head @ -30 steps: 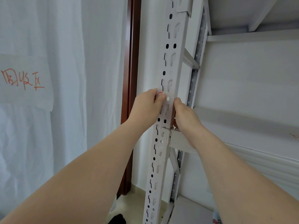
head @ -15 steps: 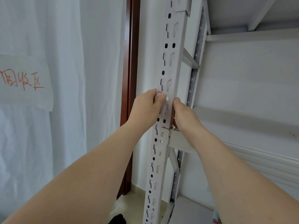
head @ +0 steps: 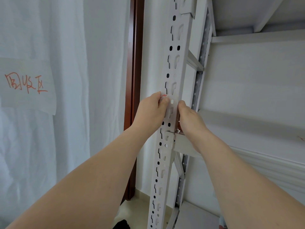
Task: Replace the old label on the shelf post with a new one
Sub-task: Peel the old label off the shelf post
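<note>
The white slotted shelf post [head: 174, 66] runs up the middle of the view. My left hand [head: 151, 113] is at its left edge, with thumb and fingers pinching a small white label [head: 164, 96] that has red marks on it. My right hand [head: 189, 119] grips the post's right edge at the same height, thumb on the front corner and fingers hidden behind. Between the two hands the post's holes look pale, as if covered by the label, but I cannot tell for sure. A reddish bit shows under my right palm.
A shelf beam [head: 184, 145] joins the post just below my hands. White shelf boards [head: 247, 90] fill the right. On the left hang a white curtain [head: 74, 80] with a paper sign in red writing [head: 26, 83] and a brown door frame [head: 134, 80].
</note>
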